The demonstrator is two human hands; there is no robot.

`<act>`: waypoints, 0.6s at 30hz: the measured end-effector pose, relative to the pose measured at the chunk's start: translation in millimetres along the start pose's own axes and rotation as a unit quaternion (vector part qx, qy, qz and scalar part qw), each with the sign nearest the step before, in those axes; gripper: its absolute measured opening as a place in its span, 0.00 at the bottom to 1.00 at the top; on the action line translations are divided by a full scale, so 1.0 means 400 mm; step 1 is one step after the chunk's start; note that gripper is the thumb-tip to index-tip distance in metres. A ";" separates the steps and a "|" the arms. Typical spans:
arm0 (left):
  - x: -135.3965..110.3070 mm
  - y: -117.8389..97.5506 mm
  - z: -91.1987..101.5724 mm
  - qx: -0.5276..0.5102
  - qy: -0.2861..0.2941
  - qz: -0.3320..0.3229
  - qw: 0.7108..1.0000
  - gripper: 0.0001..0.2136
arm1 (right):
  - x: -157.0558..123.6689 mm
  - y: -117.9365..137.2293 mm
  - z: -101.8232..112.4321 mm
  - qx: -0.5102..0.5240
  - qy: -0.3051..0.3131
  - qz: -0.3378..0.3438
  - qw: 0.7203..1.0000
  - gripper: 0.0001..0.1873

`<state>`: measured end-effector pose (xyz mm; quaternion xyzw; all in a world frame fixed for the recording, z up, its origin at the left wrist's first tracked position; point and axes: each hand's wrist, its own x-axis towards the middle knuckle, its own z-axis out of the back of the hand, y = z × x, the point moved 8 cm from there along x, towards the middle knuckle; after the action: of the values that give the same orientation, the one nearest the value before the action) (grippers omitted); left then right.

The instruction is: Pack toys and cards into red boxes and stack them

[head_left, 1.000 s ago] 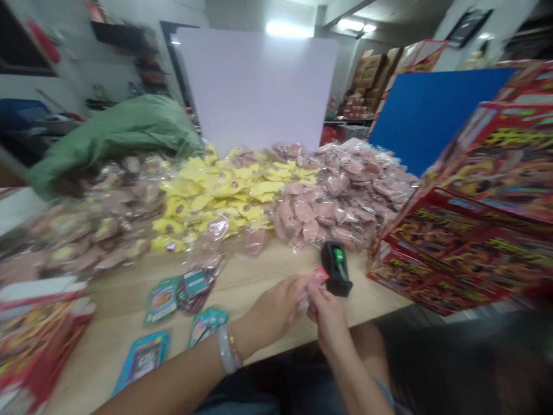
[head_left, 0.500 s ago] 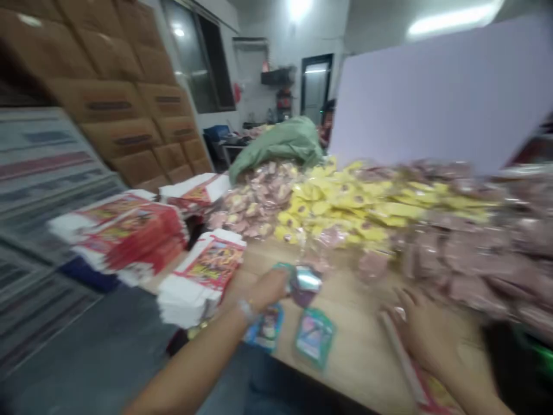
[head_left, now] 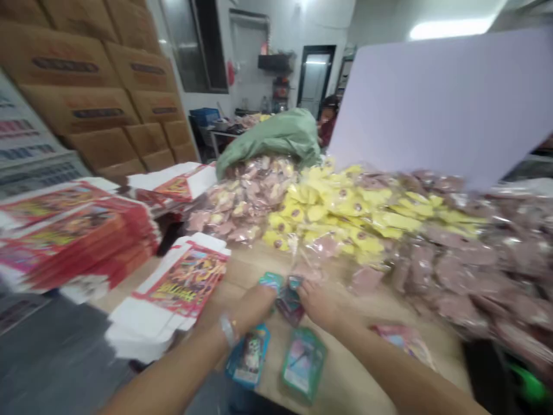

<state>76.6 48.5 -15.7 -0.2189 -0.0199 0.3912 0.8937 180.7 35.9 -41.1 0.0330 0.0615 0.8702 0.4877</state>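
My left hand, with a pale bangle on its wrist, reaches the near edge of a small heap of foil packets on the wooden table. My right hand rests its fingertips on the same heap, on a dark packet. Just below the hands lie a blue packet and a green packet. A pinkish printed card lies to the right of my right forearm. Whether either hand grips a packet is hidden by the fingers and blur.
Behind the hands spread piles of clear-wrapped yellow and pink items. Stacks of flat red printed cartons stand at left, with brown cardboard boxes beyond. A green sack, white board and distant person are at the back.
My head has turned left since the oldest frame. My right hand has moved left from the strip at the table's right to the packet heap, and the strip's card now lies apart.
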 end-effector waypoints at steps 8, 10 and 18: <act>0.002 0.030 0.013 0.007 -0.012 0.037 0.999 0.06 | 0.013 -0.007 0.018 0.109 -0.067 -0.049 0.991 0.03; -0.009 0.024 0.049 -0.011 -0.027 0.035 0.999 0.07 | -0.017 -0.030 0.068 0.146 -0.116 -0.095 0.978 0.06; 0.046 -0.202 0.041 -0.278 -0.111 0.008 0.954 0.13 | -0.255 -0.110 0.230 0.420 -0.168 -0.148 0.879 0.03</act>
<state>141.7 19.3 29.4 -0.4141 -0.2258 0.3991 0.7863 282.0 -21.6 44.2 0.3715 0.3427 0.6613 0.5542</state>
